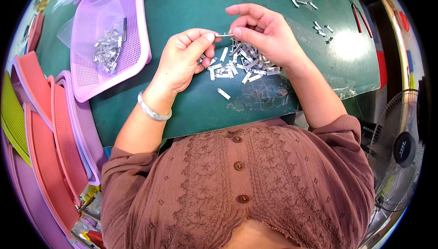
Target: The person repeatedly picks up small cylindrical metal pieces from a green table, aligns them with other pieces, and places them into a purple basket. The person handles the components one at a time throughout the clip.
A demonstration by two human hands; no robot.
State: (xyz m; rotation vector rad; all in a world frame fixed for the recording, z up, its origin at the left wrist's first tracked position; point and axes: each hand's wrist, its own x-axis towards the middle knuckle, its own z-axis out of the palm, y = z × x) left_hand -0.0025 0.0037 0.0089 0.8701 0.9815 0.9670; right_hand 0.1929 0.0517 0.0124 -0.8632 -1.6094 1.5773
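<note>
Between my two hands, above the green table, is a small narrow metal clip (pixel 224 35). My left hand (pixel 186 53) pinches its left end with thumb and forefinger, and more small metal pieces show under its curled fingers. At the clip's right end, my right hand (pixel 267 32) has its thumb tip and a bent finger closed on it, the forefinger raised. Beneath and between the hands lies a loose pile of similar silver metal clips (pixel 248 62). One single clip (pixel 223 94) lies apart, nearer to me.
A purple perforated basket (pixel 141 44) at the left holds a clear bag of metal clips (pixel 108 50). Stacked pink and purple baskets (pixel 50 144) stand left of the table. Small clip groups (pixel 320 29) and red-handled pliers (pixel 357 18) lie far right. A fan (pixel 392 148) stands at the right.
</note>
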